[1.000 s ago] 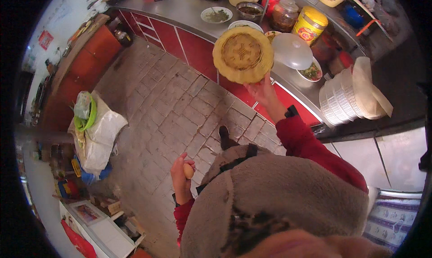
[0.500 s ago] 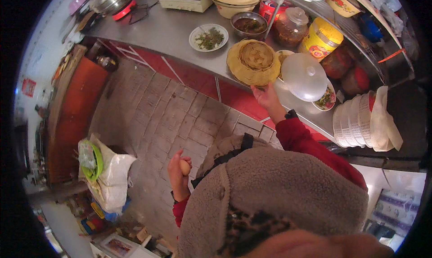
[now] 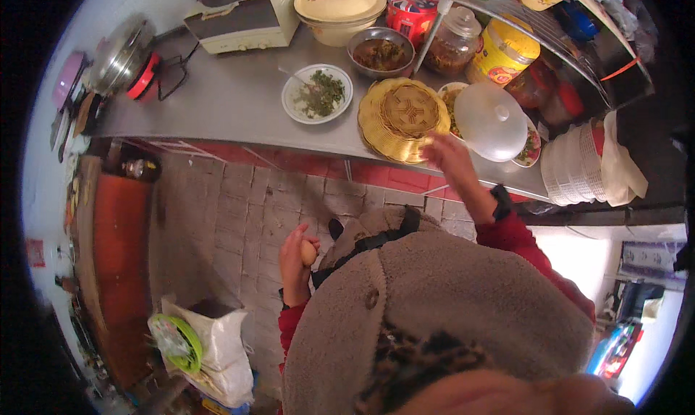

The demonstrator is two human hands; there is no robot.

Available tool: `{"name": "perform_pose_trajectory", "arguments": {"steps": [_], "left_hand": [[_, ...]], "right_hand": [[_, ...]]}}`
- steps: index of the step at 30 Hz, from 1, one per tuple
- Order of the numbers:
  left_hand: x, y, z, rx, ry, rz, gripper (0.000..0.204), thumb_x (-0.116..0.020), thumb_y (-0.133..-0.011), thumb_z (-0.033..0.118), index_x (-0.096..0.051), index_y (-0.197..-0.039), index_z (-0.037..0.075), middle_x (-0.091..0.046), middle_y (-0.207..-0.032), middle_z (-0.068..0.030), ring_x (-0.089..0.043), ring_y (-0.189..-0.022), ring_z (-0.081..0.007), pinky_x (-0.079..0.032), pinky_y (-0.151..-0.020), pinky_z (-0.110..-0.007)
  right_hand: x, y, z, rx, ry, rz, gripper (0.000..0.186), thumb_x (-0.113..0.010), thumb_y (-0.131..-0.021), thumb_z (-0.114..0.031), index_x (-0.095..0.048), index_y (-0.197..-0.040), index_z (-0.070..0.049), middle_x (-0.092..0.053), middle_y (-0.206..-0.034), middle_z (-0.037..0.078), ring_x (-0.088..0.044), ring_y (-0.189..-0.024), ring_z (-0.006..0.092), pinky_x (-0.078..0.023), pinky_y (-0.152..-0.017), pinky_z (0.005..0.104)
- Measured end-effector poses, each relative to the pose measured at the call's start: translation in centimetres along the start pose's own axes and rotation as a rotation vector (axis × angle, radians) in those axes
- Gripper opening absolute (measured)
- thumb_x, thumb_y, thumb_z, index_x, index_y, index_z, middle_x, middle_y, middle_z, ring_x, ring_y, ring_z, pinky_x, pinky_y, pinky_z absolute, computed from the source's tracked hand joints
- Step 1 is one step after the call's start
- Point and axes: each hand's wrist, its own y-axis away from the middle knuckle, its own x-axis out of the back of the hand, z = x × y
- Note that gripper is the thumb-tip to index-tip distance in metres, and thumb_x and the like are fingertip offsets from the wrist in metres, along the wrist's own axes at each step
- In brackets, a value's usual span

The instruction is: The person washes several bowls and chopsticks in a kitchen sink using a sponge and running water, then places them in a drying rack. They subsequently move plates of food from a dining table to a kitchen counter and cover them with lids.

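Observation:
My right hand (image 3: 450, 160) grips the near edge of a round yellow woven basket tray (image 3: 400, 118), which rests tilted on the steel counter (image 3: 232, 100) over a plate of food. My left hand (image 3: 295, 256) is held low in front of my body and closed around a brown egg (image 3: 309, 253). A clear dome lid (image 3: 492, 120) sits just right of the basket. A white plate of chopped herbs (image 3: 317, 93) lies to the basket's left.
A metal bowl of dark food (image 3: 381, 51), a glass jar (image 3: 456, 44), a yellow canister (image 3: 502, 53) and a cream appliance (image 3: 246, 22) line the back. Stacked white plates (image 3: 572, 169) stand right. A white sack (image 3: 210, 350) sits on the brick floor.
My right hand brought the yellow basket down from mid-air onto the counter over the plate. My view swung toward the counter. My left hand kept the egg.

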Motion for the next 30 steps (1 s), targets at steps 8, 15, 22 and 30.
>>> {"name": "perform_pose_trajectory", "arguments": {"steps": [8, 15, 22, 30], "left_hand": [[4.9, -8.0, 4.2, 0.033, 0.017, -0.142, 0.035, -0.048, -0.087, 0.027, -0.050, -0.107, -0.001, -0.058, -0.074, -0.0080, -0.055, -0.061, -0.0125, -0.044, -0.054, -0.022], [5.6, -16.3, 6.4, 0.030, -0.070, -0.266, 0.033, -0.052, -0.085, 0.028, -0.051, -0.103, 0.001, -0.059, -0.074, -0.0097, -0.056, -0.063, -0.0130, -0.046, -0.054, -0.024], [3.7, -26.5, 7.9, 0.069, -0.091, -0.323, 0.031, -0.053, -0.084, 0.027, -0.050, -0.102, 0.002, -0.060, -0.075, -0.0114, -0.057, -0.060, -0.0146, -0.046, -0.051, -0.024], [0.0, -32.9, 8.4, 0.126, -0.137, -0.335, 0.031, -0.051, -0.084, 0.027, -0.048, -0.097, -0.001, -0.060, -0.074, -0.0127, -0.057, -0.057, -0.0152, -0.047, -0.049, -0.025]], "right_hand": [[-3.6, -17.5, -5.7, 0.509, 1.099, 0.237, 0.025, -0.046, -0.075, -0.015, -0.061, -0.086, 0.001, -0.061, -0.077, 0.020, -0.061, -0.069, 0.0287, -0.048, -0.062, 0.0353], [-3.5, -24.1, -3.9, 0.545, 2.166, -0.055, 0.012, -0.057, -0.065, -0.012, -0.064, -0.060, -0.005, -0.060, -0.061, 0.013, -0.059, -0.060, 0.0282, -0.047, -0.055, 0.0389], [-7.9, -28.0, -3.1, 0.261, 2.067, 0.118, 0.011, -0.058, -0.064, -0.009, -0.068, -0.069, -0.007, -0.062, -0.065, 0.011, -0.061, -0.064, 0.0265, -0.049, -0.058, 0.0367], [-9.2, -30.4, -2.5, -0.156, 1.022, 0.448, 0.013, -0.062, -0.067, -0.020, -0.066, -0.067, -0.007, -0.061, -0.062, 0.011, -0.061, -0.061, 0.0274, -0.050, -0.060, 0.0369]]}}
